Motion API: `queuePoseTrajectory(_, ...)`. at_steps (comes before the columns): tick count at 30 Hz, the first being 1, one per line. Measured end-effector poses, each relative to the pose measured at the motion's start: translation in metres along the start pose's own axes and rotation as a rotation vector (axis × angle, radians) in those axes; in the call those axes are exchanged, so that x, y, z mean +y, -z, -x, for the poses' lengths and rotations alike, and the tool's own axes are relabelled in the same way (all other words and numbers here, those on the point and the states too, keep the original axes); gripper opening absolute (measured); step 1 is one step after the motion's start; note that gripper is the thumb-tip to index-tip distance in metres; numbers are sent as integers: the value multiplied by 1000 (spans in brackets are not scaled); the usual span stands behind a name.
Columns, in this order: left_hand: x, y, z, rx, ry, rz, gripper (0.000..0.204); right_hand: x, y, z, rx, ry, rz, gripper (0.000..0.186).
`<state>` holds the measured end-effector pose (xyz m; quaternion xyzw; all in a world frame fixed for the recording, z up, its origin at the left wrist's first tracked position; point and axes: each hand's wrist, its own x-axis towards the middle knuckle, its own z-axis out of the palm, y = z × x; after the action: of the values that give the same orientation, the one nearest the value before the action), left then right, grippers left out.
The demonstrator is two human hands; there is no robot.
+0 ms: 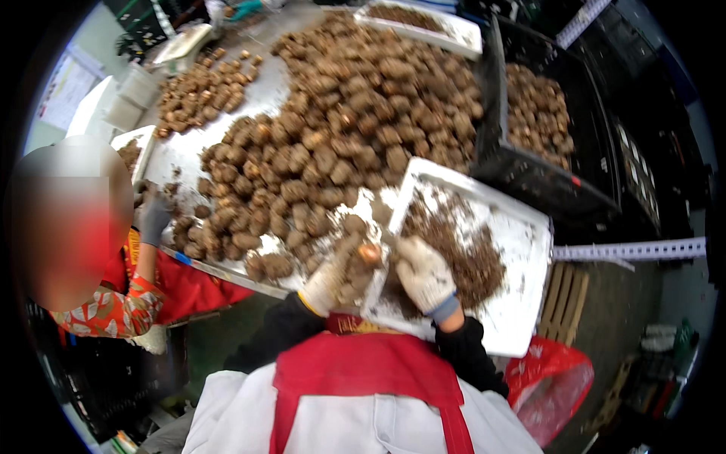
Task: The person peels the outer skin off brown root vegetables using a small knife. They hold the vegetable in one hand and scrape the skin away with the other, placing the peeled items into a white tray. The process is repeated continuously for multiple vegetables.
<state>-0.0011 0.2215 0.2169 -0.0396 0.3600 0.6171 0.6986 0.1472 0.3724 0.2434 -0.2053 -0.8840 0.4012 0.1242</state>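
- Nearest, a smooth red cloth apron (pixel 363 363) lies over a white garment (pixel 333 424), with black sleeves running to both wrists.
- The left hand (pixel 330 278), in a pale knitted glove, has its grip closed around a tuber (pixel 369 253); this rounded piece is held up between the hands, just left of the white tray, and shows a smooth orange-tan patch against rough brown skin.
- The right hand (pixel 425 274), in a similar glove with a blue-grey cuff, has its fingers bent toward the tuber at the tray's left side; whether its grip holds anything, I cannot tell.
- Under and beside the right hand, a thick-walled, rectangular white tray (pixel 522 318) sits at a slant, strewn with crumbly, fibrous brown scraps (pixel 476 261).
- Just right of the wearer, a thin, glossy red plastic bag (pixel 563 378) gapes open.
- Past the hands, a large heap (pixel 333 144) of rough, matt, egg-shaped brown tubers covers much of the bench (pixel 265 87), whose bare parts are grey and shiny.
- At left, a co-worker's grey glove (pixel 155 219) is at the bench edge, below it a red-orange patterned sleeve (pixel 113 306).
- At right, a stiff black crate (pixel 556 178) holds more tubers; a slatted wooden pallet (pixel 563 303) lies on the dull floor (pixel 635 295).
- Farther off are a smaller pile (pixel 200 94), another white tray with brown crumbs (pixel 473 45) and, at far left, pale sheets (pixel 72 87) on a wall.
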Motion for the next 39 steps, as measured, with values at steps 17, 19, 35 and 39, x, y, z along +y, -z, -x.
queuePoseTrajectory(17, -4, -20, 7, 304, -225, -442, 46, -29, 11, 5, 60, 120, 177, 24)
queuePoseTrajectory(19, -3, -16, 9, 324, -220, -498, 45, -25, 9, 4, 42, 172, 266, 23)
queuePoseTrajectory(35, 9, -4, 18, 17, -98, -506, 55, -9, 29, -2, -41, -76, 166, 17)
queuePoseTrajectory(39, 2, 1, 12, -37, -134, -357, 53, 20, 31, 13, -122, -184, 311, 17)
